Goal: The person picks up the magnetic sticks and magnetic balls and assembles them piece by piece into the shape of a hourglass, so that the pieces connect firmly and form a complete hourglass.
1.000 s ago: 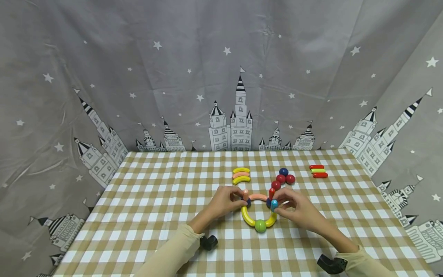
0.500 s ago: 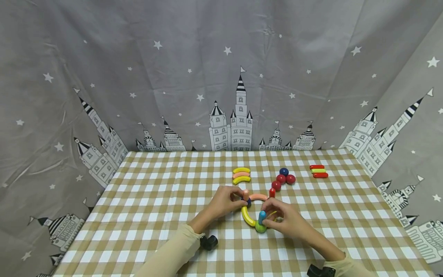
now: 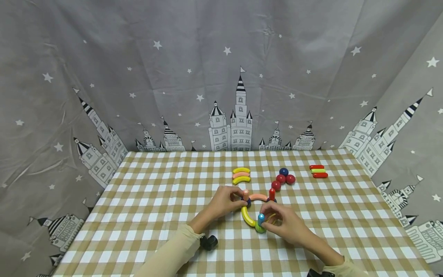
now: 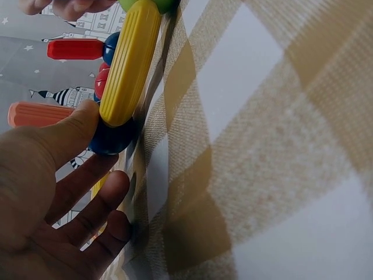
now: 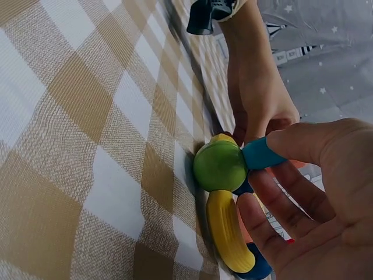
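Observation:
My left hand (image 3: 225, 201) pinches a dark blue ball (image 4: 111, 139) at the left corner of a ring of balls and curved rods. From that ball rises a short peach rod (image 3: 245, 194). My right hand (image 3: 285, 223) holds a short light-blue rod (image 3: 261, 218) between thumb and fingers, its lower end touching the green ball (image 5: 218, 167) at the ring's near side. Yellow curved rods (image 3: 247, 216) meet the green ball on both sides. A peach curved rod (image 3: 258, 197) closes the far side. Upright on the right dark blue ball stands a red rod (image 3: 272, 194).
Beyond the ring lie yellow curved rods (image 3: 241, 179) with a peach one (image 3: 240, 174) between them. Red balls (image 3: 290, 179) and a dark blue ball (image 3: 283, 171) cluster behind. Farther right are red straight rods (image 3: 320, 175) and a lime one (image 3: 318, 171). A checked cloth (image 3: 155, 192) covers the table.
My right hand has moved left and nearer to me, bringing the light-blue rod from the ring's right side onto the green ball. My left hand has stayed in place.

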`<state>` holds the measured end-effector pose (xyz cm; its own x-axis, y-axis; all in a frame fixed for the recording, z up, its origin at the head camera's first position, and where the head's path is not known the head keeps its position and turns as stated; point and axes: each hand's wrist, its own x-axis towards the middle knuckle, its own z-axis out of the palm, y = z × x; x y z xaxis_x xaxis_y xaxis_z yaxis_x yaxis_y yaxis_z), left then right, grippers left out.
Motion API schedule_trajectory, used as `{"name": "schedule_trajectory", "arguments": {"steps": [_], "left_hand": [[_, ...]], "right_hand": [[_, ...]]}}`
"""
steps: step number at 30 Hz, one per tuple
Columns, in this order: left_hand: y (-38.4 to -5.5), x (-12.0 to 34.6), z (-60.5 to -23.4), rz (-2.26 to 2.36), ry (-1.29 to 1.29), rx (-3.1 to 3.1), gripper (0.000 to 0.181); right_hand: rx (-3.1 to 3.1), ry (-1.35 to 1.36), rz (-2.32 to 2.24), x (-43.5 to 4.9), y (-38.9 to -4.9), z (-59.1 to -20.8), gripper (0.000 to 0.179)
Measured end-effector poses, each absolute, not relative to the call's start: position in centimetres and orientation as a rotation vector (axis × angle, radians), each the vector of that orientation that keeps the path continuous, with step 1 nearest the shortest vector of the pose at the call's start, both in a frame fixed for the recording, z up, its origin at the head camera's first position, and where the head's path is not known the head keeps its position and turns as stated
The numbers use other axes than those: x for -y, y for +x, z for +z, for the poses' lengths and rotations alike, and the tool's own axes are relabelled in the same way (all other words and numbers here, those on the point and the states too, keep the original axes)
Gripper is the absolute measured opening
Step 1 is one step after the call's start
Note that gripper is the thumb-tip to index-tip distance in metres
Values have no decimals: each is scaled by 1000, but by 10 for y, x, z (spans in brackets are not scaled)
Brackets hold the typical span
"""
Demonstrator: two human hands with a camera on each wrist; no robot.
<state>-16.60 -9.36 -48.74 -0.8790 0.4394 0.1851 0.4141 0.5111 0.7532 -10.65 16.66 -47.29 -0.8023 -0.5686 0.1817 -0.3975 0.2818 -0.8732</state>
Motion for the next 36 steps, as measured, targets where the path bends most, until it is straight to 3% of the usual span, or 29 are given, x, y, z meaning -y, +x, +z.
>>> {"name": "schedule_trajectory", "arguments": {"steps": [23,36], "left_hand": [[-164,93,-485,1335,763,-2701,14],[-164,93,-484,1330,737,-2684,15]], "right_hand": [[-2356,-821,-1528,-170,-106,-472,29],[-2530,-775,-1475,-201,-122,-450,30]]}}
